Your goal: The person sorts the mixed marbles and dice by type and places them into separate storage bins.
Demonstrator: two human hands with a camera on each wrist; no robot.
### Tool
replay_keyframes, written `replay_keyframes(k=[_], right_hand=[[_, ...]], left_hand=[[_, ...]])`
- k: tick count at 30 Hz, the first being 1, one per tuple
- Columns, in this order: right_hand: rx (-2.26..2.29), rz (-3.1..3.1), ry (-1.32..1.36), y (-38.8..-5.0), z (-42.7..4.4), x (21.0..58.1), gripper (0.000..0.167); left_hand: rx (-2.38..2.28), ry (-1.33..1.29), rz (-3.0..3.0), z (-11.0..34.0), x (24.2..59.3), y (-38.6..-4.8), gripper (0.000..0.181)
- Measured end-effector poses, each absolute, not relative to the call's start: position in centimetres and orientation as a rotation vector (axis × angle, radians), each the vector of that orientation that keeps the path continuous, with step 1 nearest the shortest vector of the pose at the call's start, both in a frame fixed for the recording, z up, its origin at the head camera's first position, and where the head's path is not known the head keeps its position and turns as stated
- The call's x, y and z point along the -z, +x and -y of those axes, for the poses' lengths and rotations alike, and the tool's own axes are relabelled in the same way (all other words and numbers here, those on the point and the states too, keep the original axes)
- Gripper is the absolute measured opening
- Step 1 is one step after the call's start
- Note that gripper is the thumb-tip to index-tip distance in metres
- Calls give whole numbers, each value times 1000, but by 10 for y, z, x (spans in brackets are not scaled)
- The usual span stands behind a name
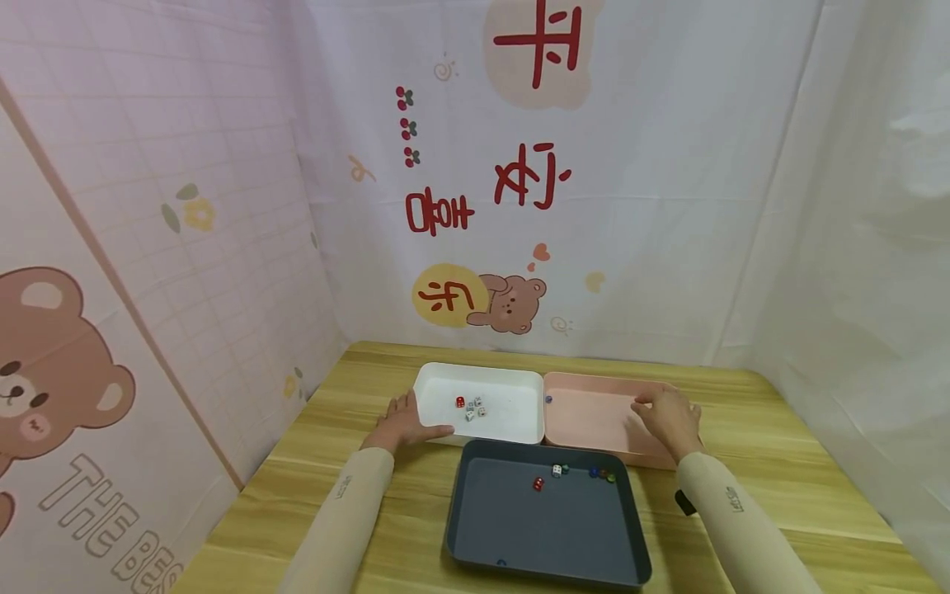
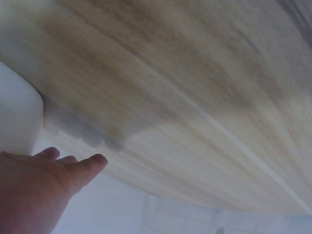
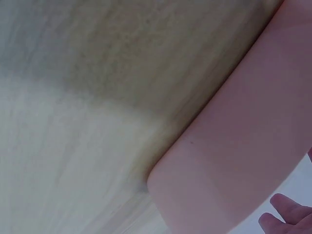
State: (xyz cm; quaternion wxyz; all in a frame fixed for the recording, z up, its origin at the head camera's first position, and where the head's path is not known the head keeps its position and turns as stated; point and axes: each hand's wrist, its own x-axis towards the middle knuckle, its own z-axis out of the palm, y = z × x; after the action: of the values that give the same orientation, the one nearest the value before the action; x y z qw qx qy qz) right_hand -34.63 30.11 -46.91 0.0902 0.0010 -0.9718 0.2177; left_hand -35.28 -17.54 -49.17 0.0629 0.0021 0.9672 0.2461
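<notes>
Work seems partway, left hand (image 1: pixel 402 423) spread, right hand (image 1: pixel 671 421) bent (grip unclear): white tray (image 1: pixel 515 406) holds dice (image 1: pixel 460 402), grey tray (image 1: pixel 545 530) 2 plus beads (image 1: pixel 594 473).

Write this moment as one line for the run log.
left hand: at white tray, left end; right hand: over pink tray, right end, grip unclear; white tray: dice; pink tray: bead; dark tray: dice, beads

The head view is bright and evenly lit; the curtain (image 1: pixel 653 165) behind the table (image 1: pixel 416 528) looks pale, turning lilac left of it. Both wrist views are dimmer and softer, broad shadows lying across the table.
</notes>
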Motion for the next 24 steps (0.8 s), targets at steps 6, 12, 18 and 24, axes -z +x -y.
replay_keyframes(k=[6, 12, 18, 24], right_hand=[[-661, 2879, 33, -346, -303, 474, 25], [-676, 2893, 89, -347, -301, 475, 28], [-650, 2830, 201, -346, -299, 474, 25], [-591, 2742, 366, -340, -291, 473, 23]], left_hand=[[-746, 3, -2917, 176, 492, -353, 129], [-726, 6, -2923, 177, 492, -354, 131], [-730, 26, -2915, 177, 494, -354, 130], [-728, 20, -2931, 175, 491, -353, 130]])
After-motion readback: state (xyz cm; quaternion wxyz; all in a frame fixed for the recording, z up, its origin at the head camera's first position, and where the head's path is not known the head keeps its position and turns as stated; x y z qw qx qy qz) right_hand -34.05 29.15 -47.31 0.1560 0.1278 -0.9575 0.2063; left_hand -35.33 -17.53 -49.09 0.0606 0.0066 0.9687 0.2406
